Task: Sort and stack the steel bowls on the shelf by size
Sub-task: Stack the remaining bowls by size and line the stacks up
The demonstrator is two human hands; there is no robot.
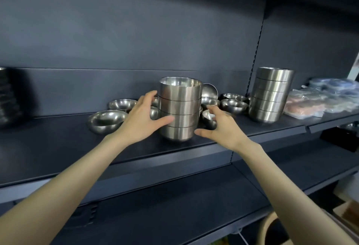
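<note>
Bowl stack [179,108] upright, rims up; left hand [141,120] cups it, right hand [219,126] spread beside.

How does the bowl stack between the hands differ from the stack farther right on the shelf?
The centre stack shows four bowls; the right stack shows five. The left hand holds the centre stack, with the right hand open beside it; the right stack stands untouched. Both are upright, nested steel bowls of similar shape.

Plastic-wrapped packs [320,99] far right, dark stack [7,97] far left.
</note>
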